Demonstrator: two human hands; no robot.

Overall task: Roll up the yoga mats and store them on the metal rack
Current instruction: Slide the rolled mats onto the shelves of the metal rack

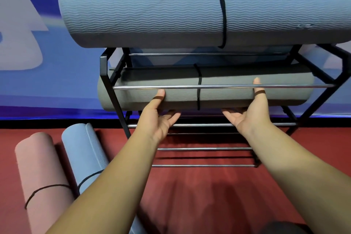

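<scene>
Cradled grey mat point(228, 97) underneath, left hand point(159, 118) and right hand point(248, 112) flat, palms up, apart, likely to seat it level in metal rack point(284, 86).

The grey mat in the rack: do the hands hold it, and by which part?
Yes. The left hand and right hand support the grey mat from below, one on each side of its black strap, thumbs against its front.

two rolled mats point(57, 167) lie on the floor left of the rack point(106, 81).
</scene>
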